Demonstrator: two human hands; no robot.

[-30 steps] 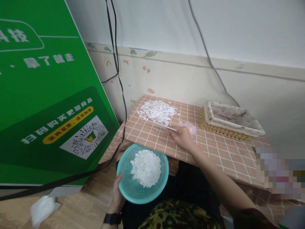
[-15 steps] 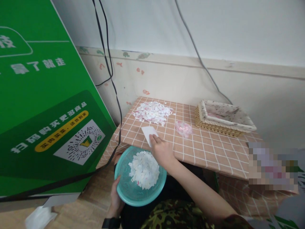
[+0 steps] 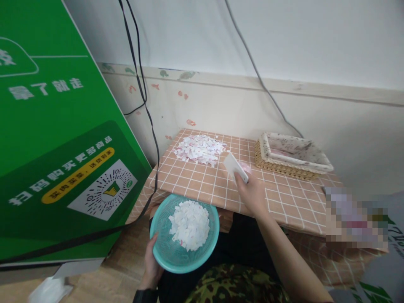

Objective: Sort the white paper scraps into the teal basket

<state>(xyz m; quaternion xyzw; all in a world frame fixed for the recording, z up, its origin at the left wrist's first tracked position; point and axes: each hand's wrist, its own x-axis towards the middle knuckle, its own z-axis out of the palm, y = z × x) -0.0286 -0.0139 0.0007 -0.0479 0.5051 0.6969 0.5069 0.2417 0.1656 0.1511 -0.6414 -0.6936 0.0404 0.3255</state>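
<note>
My left hand grips the left rim of a turquoise plastic colander, thumb over the edge. Inside the colander lies a heap of small white paper scraps, a few with pink marks. Above the table, my right hand is closed on a flat white rectangular piece, tilted, with a thick edge; I cannot tell exactly what it is. Behind it, partly hidden, is a pink clear plastic bag. A larger pile of paper scraps lies on the far left of the table.
A checked brown cloth covers the table. A cloth-lined wicker basket stands at the back right. A tall green panel and hanging black cables are at the left. A white bag lies on the floor.
My right hand has moved right and up from beside the colander, turning the white piece so its edge shows. It now partly covers the pink bag. My left hand keeps hold of the colander.
</note>
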